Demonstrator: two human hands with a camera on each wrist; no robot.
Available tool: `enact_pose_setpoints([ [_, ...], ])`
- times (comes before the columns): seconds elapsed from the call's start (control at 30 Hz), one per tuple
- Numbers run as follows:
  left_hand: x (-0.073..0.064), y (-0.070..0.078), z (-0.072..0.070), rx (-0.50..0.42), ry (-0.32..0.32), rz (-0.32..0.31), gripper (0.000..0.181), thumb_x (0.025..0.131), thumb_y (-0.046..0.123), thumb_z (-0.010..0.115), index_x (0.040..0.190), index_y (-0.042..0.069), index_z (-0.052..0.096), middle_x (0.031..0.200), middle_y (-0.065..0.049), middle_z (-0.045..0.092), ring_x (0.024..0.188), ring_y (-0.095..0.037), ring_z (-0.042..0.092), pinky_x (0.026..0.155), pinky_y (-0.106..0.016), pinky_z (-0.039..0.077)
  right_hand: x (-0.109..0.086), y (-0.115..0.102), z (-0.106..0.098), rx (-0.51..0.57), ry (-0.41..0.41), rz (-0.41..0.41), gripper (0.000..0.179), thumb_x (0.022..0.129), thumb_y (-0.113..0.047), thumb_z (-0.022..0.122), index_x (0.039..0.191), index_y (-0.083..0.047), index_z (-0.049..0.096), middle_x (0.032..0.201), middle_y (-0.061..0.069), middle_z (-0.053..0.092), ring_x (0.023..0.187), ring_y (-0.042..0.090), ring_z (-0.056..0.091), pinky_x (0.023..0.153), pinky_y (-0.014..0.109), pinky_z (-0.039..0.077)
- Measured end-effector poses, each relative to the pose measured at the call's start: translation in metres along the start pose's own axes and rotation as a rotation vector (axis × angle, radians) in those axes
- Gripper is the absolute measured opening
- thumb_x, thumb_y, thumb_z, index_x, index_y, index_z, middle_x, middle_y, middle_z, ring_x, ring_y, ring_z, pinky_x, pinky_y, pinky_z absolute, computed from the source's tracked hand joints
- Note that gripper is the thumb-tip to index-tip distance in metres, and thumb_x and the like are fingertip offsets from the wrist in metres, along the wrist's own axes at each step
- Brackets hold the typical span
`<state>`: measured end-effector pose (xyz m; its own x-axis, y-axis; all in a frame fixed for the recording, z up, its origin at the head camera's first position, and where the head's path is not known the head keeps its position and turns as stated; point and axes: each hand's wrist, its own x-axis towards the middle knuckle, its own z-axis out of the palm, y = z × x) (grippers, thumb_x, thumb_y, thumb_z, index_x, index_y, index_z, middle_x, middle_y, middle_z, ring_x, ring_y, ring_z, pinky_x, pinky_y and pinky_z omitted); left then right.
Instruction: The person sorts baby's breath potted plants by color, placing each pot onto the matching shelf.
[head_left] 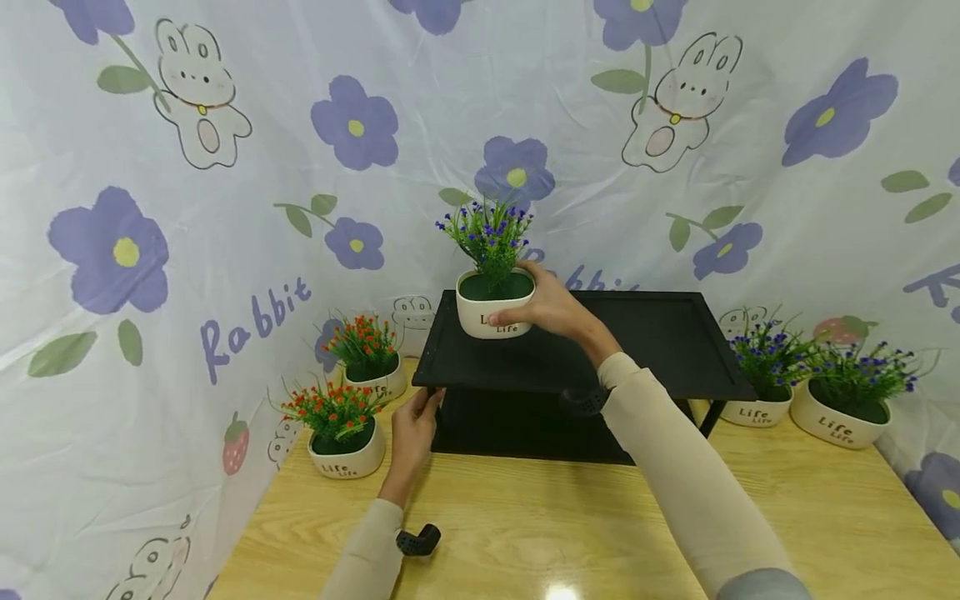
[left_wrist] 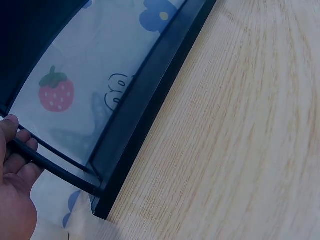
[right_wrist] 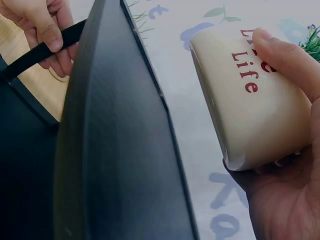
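My right hand (head_left: 551,304) grips a white oval flowerpot (head_left: 495,317) with purple-blue flowers, thumb on its "Life" lettering. The pot (right_wrist: 250,105) is held over the left end of the black two-tier shelf's top board (head_left: 637,333); in the right wrist view a gap shows between them. My left hand (head_left: 412,433) is at the shelf's front left corner, below the top board. In the left wrist view its fingers (left_wrist: 22,162) and thumb curl round the thin black leg (left_wrist: 60,172) that joins the two tiers.
Left of the shelf stand two pots with orange-red flowers, one nearer (head_left: 348,454) and one behind (head_left: 375,379). At the right are two purple-flowered pots (head_left: 757,410) (head_left: 840,421). Everything stands on a wooden table (head_left: 525,533), with a printed cloth (head_left: 450,100) hanging behind.
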<state>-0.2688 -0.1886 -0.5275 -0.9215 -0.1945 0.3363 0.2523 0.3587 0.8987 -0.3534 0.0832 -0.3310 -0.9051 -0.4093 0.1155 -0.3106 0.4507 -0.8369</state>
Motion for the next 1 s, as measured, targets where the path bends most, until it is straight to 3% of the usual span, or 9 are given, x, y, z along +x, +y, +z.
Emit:
enact_pose_setpoints([
  [0.4,0.001,0.0,0.0,0.003,-0.001,-0.003,0.019,0.11,0.02,0.061,0.109,0.01,0.077,0.07,-0.003,0.05,0.067,-0.014,0.048,0.064,-0.025,0.038,0.011,0.016,0.024,0.001,-0.007,0.0,0.122,0.08,-0.046,0.092,0.171,-0.015,0.017,0.173,0.016,0.027,0.151,0.04,0.043,0.12,0.063,0.039],
  [0.57,0.001,-0.001,0.0,0.0,-0.009,-0.013,0.025,0.111,0.02,0.061,0.121,0.004,0.077,0.09,-0.019,0.067,0.084,-0.029,0.058,0.074,-0.026,0.042,0.012,0.019,0.03,-0.009,-0.034,0.012,0.122,0.081,-0.045,0.093,0.171,-0.016,0.016,0.174,0.016,0.026,0.152,0.04,0.041,0.121,0.063,0.038],
  [0.67,0.001,-0.002,0.0,-0.014,-0.008,-0.016,0.025,0.111,0.019,0.06,0.123,0.006,0.077,0.097,-0.021,0.07,0.088,-0.035,0.06,0.075,-0.025,0.043,0.013,0.02,0.032,-0.007,-0.052,0.019,0.121,0.081,-0.043,0.093,0.171,-0.017,0.016,0.174,0.017,0.026,0.15,0.041,0.043,0.121,0.062,0.038],
  [0.77,0.001,-0.002,0.0,-0.026,-0.003,-0.02,0.023,0.11,0.02,0.061,0.12,0.006,0.077,0.083,-0.013,0.065,0.075,-0.027,0.057,0.068,-0.023,0.041,0.014,0.021,0.032,-0.003,-0.07,0.031,0.121,0.082,-0.042,0.092,0.171,-0.018,0.015,0.174,0.017,0.024,0.15,0.041,0.043,0.121,0.063,0.038],
  [0.87,0.0,-0.002,0.0,-0.038,-0.004,-0.023,0.023,0.11,0.021,0.062,0.117,0.004,0.077,0.068,-0.003,0.05,0.059,-0.012,0.046,0.058,-0.023,0.036,0.015,0.022,0.032,-0.004,-0.083,0.044,0.121,0.083,-0.042,0.092,0.172,-0.018,0.013,0.174,0.018,0.024,0.15,0.042,0.043,0.121,0.063,0.038],
  [1.0,0.0,-0.003,0.0,-0.058,-0.003,-0.027,0.022,0.11,0.021,0.062,0.111,0.005,0.077,0.062,-0.001,0.043,0.051,-0.004,0.037,0.052,-0.023,0.031,0.014,0.021,0.032,-0.004,-0.093,0.053,0.121,0.083,-0.042,0.091,0.172,-0.018,0.013,0.173,0.019,0.026,0.148,0.042,0.045,0.12,0.063,0.039],
])
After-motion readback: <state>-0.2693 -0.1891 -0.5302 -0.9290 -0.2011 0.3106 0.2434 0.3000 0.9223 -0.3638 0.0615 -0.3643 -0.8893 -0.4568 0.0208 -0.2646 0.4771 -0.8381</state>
